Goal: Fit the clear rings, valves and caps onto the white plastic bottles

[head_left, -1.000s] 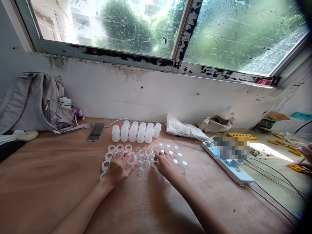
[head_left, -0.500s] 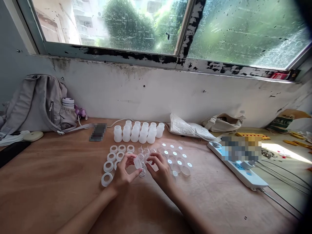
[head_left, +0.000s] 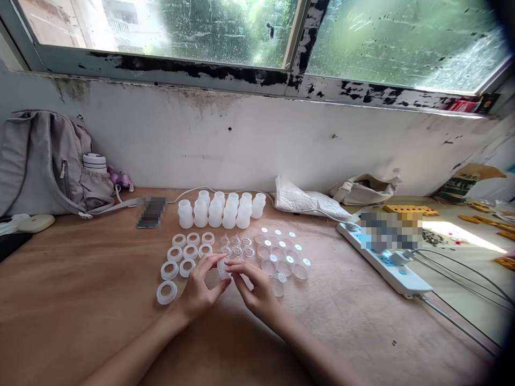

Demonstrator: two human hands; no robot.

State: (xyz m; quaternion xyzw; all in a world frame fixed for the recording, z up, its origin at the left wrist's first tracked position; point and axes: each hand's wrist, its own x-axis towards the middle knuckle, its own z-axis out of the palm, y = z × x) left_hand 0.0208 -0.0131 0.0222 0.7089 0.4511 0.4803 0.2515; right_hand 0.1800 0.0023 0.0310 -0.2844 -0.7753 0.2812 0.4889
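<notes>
Head view.

Left hand (head_left: 203, 287): thumb and fingers closed on a translucent ring piece (head_left: 222, 268), gripped by its edge, tipped up and raised over the table (head_left: 100, 327).

Right hand (head_left: 257, 292): fingers bent, tips meeting the ring piece from its right side; whether they also pinch a small clear part, cannot tell.

Ring piece: between the two hands, at the near edge of the clear parts.

Translucent rings (head_left: 174, 260): nine, flat in rough rows, left of the left hand.

Small clear parts (head_left: 237, 251): two rows of three visible just beyond the fingertips; any under the hands are hidden.

Clear discs (head_left: 278, 253): a cluster right of the small parts, beyond the right hand, most showing a white dot.

White bottles (head_left: 215, 214): about ten, upright and close together, behind the flat parts.

Power strip (head_left: 402, 281): well apart, to the right.

Backpack (head_left: 44, 161): far left, against the wall.

Step in hand, as judged: fitting or adjusting something at the face of the ring piece. Next move, as judged: calls for a steady left grip, the right fingertips centred on the opening, and even, light pressure without tilting.
</notes>
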